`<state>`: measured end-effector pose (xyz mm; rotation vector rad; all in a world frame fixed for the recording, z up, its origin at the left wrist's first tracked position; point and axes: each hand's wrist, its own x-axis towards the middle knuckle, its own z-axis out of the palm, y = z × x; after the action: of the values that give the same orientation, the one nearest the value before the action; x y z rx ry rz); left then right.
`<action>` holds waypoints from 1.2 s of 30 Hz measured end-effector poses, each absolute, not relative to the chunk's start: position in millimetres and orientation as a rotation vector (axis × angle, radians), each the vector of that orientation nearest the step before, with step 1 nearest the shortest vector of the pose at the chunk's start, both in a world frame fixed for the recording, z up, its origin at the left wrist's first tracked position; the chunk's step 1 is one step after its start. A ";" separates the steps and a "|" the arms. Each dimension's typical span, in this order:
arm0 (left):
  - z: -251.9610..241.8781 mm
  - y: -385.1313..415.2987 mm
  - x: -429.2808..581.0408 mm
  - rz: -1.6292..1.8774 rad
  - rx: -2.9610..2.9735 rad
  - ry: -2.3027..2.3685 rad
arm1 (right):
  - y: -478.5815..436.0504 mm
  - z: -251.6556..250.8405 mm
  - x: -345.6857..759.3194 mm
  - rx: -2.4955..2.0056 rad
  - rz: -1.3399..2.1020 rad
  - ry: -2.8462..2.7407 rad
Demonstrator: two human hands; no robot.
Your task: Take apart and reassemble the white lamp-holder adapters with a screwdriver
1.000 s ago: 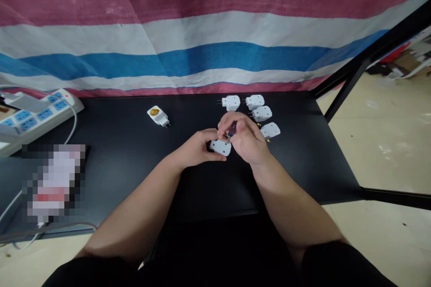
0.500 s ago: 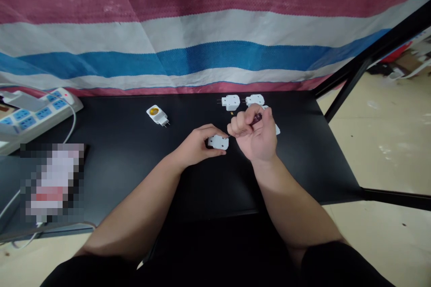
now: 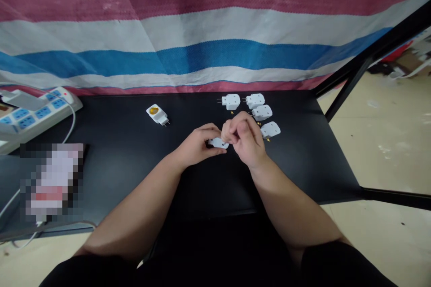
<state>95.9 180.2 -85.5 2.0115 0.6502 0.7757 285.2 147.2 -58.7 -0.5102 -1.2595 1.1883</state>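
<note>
The right hand (image 3: 246, 139) has swung back over the white plug (image 3: 218, 143), apparently resuming work; its grip is hidden. The left hand (image 3: 197, 145) pinches the plug, well inside the tabletop's (image 3: 117, 143) front edge.

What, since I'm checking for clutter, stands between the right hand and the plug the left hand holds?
Nothing visible. The right hand hides part of the plug, which the left hand grips from the other side; whether the right hand touches it is unclear.
</note>
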 end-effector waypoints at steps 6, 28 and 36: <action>-86.1 177.6 95.1 0.764 2.071 0.658 | 143.6 -52.9 300.5 -0.759 0.613 -1.545; -88.0 175.5 96.6 0.735 2.108 0.659 | 148.2 -47.4 312.5 -0.406 1.475 -1.494; -87.5 177.3 95.5 0.717 2.091 0.665 | 153.5 -65.2 294.5 -0.384 1.391 -1.252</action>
<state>95.5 177.3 -87.5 2.0907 0.6655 0.7169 294.5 153.5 -65.2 -0.3836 -1.2524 1.3914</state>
